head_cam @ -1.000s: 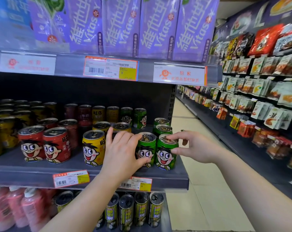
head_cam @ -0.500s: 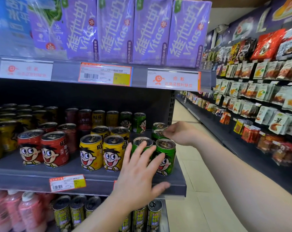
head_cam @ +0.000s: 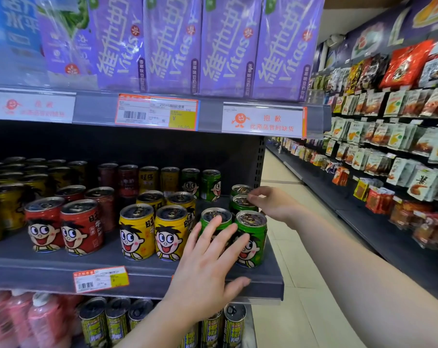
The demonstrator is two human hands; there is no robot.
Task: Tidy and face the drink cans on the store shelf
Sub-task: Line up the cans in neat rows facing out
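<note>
Cartoon-face drink cans stand in rows on the dark shelf [head_cam: 62, 270]: two red cans [head_cam: 83, 227] in front at left, two yellow cans [head_cam: 137, 234] in the middle, green ones at right. My left hand [head_cam: 207, 267] is open, its spread fingertips against the face of the front left green can [head_cam: 215, 216], thumb below the shelf lip. The front right green can [head_cam: 253, 237] faces forward. Behind it, my right hand [head_cam: 278, 205] curls around the second-row green can [head_cam: 241, 203], thumb on its lid. A third green can [head_cam: 240, 189] stands further back.
Purple Vitasoy cartons [head_cam: 172, 43] fill the shelf above, with price tags [head_cam: 157, 113] on its rail. Below are dark green-and-yellow cans [head_cam: 112, 320] and pink bottles [head_cam: 16, 320]. Right of the shelf end runs a tiled aisle [head_cam: 288, 247] beside racks of snack packets [head_cam: 388, 121].
My left hand left the yellow can, which now faces forward, and moved right onto the front left green can. My right hand went from the front right green can back to the second-row one.
</note>
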